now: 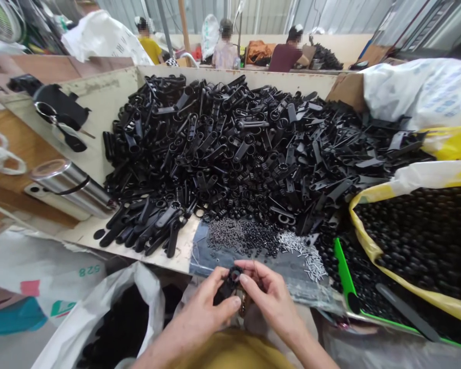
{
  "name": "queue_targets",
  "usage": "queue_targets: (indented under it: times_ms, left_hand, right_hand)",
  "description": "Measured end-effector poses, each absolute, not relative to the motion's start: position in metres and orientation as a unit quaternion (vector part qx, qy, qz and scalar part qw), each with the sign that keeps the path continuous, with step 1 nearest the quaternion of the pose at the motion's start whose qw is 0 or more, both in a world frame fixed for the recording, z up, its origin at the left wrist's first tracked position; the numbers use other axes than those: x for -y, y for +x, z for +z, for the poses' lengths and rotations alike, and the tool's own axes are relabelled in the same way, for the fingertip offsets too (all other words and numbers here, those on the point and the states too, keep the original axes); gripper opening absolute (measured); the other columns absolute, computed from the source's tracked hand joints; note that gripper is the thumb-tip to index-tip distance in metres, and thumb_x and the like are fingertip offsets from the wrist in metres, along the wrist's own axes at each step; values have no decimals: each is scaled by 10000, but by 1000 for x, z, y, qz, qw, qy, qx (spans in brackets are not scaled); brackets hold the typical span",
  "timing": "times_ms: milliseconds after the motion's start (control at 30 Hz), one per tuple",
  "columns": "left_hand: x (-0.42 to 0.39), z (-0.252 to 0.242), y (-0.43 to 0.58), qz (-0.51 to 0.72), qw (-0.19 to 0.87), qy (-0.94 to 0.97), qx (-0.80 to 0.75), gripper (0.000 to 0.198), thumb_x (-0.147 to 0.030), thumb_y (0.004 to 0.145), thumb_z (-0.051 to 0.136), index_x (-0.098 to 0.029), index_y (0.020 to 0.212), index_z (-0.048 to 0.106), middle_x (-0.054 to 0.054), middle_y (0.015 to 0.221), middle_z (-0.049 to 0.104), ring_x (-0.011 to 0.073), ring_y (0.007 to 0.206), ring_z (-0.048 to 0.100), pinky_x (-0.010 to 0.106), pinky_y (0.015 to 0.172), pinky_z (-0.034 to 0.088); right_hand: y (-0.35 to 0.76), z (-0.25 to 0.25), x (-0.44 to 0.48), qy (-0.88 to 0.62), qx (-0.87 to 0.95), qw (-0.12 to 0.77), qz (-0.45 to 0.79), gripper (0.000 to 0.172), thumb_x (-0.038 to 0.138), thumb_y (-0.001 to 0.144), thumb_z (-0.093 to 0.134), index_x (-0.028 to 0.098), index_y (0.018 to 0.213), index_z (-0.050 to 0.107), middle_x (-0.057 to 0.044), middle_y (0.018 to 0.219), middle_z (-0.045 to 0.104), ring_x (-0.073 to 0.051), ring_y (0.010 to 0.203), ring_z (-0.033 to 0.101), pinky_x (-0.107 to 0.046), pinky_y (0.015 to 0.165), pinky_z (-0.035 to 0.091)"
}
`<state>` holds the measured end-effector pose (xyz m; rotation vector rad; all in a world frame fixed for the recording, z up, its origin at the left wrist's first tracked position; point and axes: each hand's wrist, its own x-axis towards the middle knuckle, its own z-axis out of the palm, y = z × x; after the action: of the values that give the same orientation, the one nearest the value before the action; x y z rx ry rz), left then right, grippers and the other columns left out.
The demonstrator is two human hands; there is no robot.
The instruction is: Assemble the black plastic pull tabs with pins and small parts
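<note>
Close to my body, at the front edge of the bench, my left hand (pixel 215 300) is wrapped round a black plastic part with a ring-shaped end (pixel 234 275). The thumb and fingers of my right hand (pixel 267 292) press on the ring end from the other side. Whether the right fingers also hold a small piece is hidden. Just beyond my hands lie small grey pieces (pixel 225 236), small black pieces (pixel 259 238) and silver pins (pixel 313 264) on a dark mat (pixel 249 262).
A large heap of black plastic parts (pixel 215 133) fills the bench. A steel thermos (pixel 75 184) leans at left. White sacks (pixel 146 287) stand front left; a yellow-edged sack of black balls (pixel 426 241) and a green-edged tray (pixel 343 274) are at right. Three people sit beyond.
</note>
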<state>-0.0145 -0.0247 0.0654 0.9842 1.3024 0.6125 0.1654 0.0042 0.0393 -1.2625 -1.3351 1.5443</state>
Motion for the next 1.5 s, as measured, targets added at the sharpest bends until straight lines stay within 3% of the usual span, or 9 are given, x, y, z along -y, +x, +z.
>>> queue_targets:
  times_ms: [67,167,400,533,633,800,933,1167,1500]
  left_hand:
    - [23,70,-14,273,704,358,-549,517,-444,846,691,-175,1247,507,-19,746,657,158,649,627,304,666,509]
    - [22,80,-13,281,750,298,-520,666,-504,780,757,-167,1270,456,-45,716,635,128,571,595,281,606,470]
    - [24,84,-18,289,774,303,-474,451,-486,870,683,-160,1145,536,-44,711,627,40,471,397,245,535,232]
    - [31,71,-16,306,763,275,-498,614,-497,844,702,-152,1302,481,-59,692,595,62,501,375,241,536,221]
    - [36,64,-19,295,740,307,-520,501,-449,870,670,-170,1265,539,-64,680,570,87,536,397,228,541,279]
    - [29,65,-40,275,490,499,-660,162,-346,887,642,-227,995,668,27,929,747,199,828,652,280,735,476]
    - [5,64,-50,184,247,602,-737,243,-330,984,477,-216,957,690,47,806,764,251,764,706,321,708,476]
    - [-16,48,-53,154,203,655,-711,292,-280,961,462,-208,1093,712,117,974,819,356,933,757,389,767,487]
    - [-28,43,-65,78,144,716,-679,228,-323,983,470,-268,1063,676,40,904,821,305,863,779,320,675,492]
  right_hand:
    - [167,42,-6,-483,562,348,574,367,468,961,625,210,1192,747,-42,862,696,-182,716,585,-293,669,473]
    - [169,48,-9,-474,626,341,517,309,401,981,584,239,1162,775,-45,899,699,-181,726,590,-281,647,462]
    - [171,52,-14,-464,662,330,487,263,380,967,615,252,1099,804,-14,786,627,-179,713,571,-272,630,454]
    - [170,47,-11,-461,652,326,506,241,388,944,677,257,1109,793,3,789,626,-159,672,545,-257,601,441]
    - [170,44,-5,-457,659,320,505,231,372,950,667,260,1121,776,-2,815,660,-170,697,575,-270,637,476]
    - [176,43,-4,-476,653,320,494,306,448,963,636,235,1138,767,-11,766,690,-180,652,605,-268,596,487]
    - [182,46,-14,-506,653,344,447,329,476,976,600,208,933,785,-17,688,688,-174,588,591,-260,551,466]
    - [200,47,-20,-527,677,348,378,268,399,1014,559,233,952,760,-44,862,778,-216,762,713,-290,709,540]
    - [231,48,-33,-564,732,291,247,240,316,1042,514,234,930,710,-50,906,707,-209,818,689,-301,712,513]
